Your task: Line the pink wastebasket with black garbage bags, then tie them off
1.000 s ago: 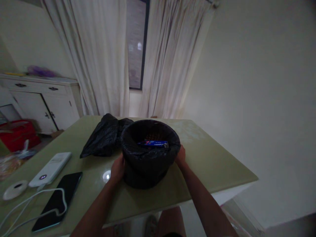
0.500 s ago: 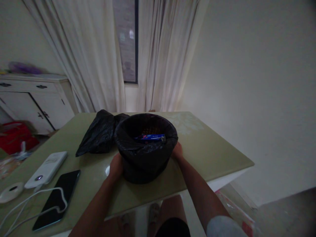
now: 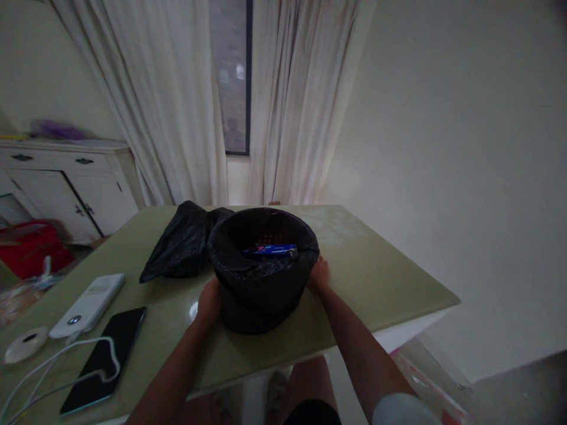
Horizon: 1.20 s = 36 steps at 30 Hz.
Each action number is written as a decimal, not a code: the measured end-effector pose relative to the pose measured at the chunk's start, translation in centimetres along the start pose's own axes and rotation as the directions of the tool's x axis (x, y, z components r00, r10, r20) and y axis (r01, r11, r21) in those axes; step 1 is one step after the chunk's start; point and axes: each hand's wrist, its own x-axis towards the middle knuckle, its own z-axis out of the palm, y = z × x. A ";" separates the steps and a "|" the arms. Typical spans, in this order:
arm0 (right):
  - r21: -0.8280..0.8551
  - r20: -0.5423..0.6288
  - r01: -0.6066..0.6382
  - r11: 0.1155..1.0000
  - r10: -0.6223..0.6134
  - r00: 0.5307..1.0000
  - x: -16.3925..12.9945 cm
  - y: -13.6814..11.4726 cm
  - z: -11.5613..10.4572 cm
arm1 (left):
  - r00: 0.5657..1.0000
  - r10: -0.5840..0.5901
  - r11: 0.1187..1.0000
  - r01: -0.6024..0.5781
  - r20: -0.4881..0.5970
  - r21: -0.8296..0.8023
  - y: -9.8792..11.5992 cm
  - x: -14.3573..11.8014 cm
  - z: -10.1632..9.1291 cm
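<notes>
A round trash bin (image 3: pixel 261 301), lined with a black plastic bag folded over its rim, stands upright near the front edge of the table. Inside it lies a blue box (image 3: pixel 277 251) with printed lettering. My left hand (image 3: pixel 209 301) is pressed round the bin's left side, its fingertips hidden behind the bin. On the opposite side, my right hand (image 3: pixel 319 274) grips the bin, fingers partly hidden. Just left of the bin, a crumpled black plastic bag (image 3: pixel 179 245) rests on the table.
On the table's left are a white power bank (image 3: pixel 91 304), a phone (image 3: pixel 106 360), a white cable (image 3: pixel 110 348) and a round white object (image 3: pixel 25 345). A wall (image 3: pixel 443 177) borders the right side. Curtains (image 3: pixel 177 106) hang behind. A red bag (image 3: pixel 35 248) sits beyond the table.
The view has shifted slightly, so the scene sits a little lower. Both hands stay on the sides of the bin, which keeps its place on the table.
</notes>
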 end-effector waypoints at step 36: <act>-0.003 0.026 0.007 1.000 -0.007 1.000 0.3 0.2 0.1 | 0.999 0.001 0.999 0.001 0.054 -0.035 0.1 0.0 0.0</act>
